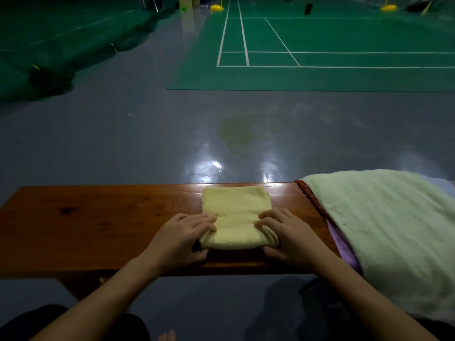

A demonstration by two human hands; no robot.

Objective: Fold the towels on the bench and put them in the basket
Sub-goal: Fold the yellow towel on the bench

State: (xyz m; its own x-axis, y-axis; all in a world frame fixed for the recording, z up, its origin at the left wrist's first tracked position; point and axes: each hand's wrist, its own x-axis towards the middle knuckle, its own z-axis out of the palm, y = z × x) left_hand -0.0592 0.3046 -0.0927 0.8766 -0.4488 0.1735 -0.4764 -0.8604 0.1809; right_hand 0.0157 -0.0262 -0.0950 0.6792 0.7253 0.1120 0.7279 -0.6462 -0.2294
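Both hands, left hand [183,233] and right hand [286,233], pinching the yellow towel's [236,215] near fold at lower centre — uneven fingers could skew it!

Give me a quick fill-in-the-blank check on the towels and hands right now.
1. Both hands grip the ____ towel.
2. The towel lies on the wooden ____.
3. The left hand holds the towel's ____ side, the right hand the other.
4. The green towel covers a ____ one.

Missing: yellow; bench; left; purple
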